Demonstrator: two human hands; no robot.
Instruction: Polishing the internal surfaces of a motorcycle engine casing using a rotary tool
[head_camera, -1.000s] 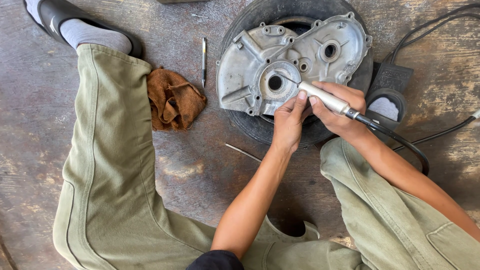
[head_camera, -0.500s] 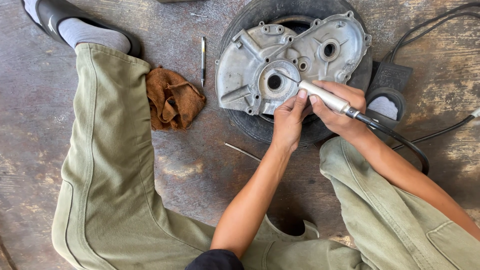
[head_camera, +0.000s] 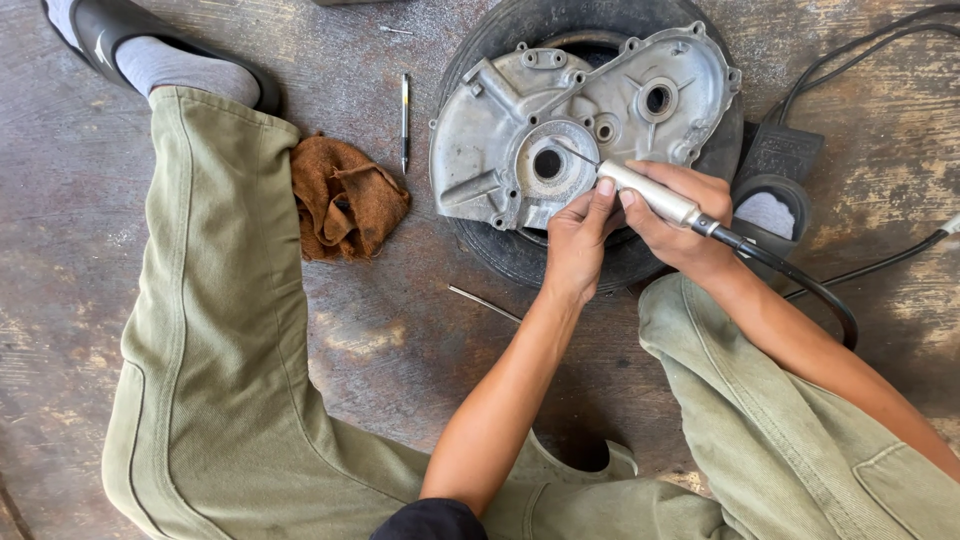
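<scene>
A grey cast-metal engine cover (head_camera: 520, 110) lies flat on a black tyre (head_camera: 520, 250) on the floor in front of me. My right hand (head_camera: 690, 225) grips a silver pen-shaped rotary tool (head_camera: 650, 195) with a black flexible shaft (head_camera: 800, 285) running off to the right. The tool's thin bit points at the round hub with a central hole (head_camera: 547, 163). My left hand (head_camera: 578, 240) rests on the cover's lower edge, its fingertips touching the front of the tool.
A crumpled brown rag (head_camera: 345, 200) lies left of the tyre, with a slim pen-like tool (head_camera: 404, 120) above it and a thin metal rod (head_camera: 485, 302) below. A black foot pedal (head_camera: 775, 185) and cables (head_camera: 870, 265) sit at right. My olive-trousered legs flank the work.
Both hands and the tool stay at the same spot on the cover; only slight shifts of the view.
</scene>
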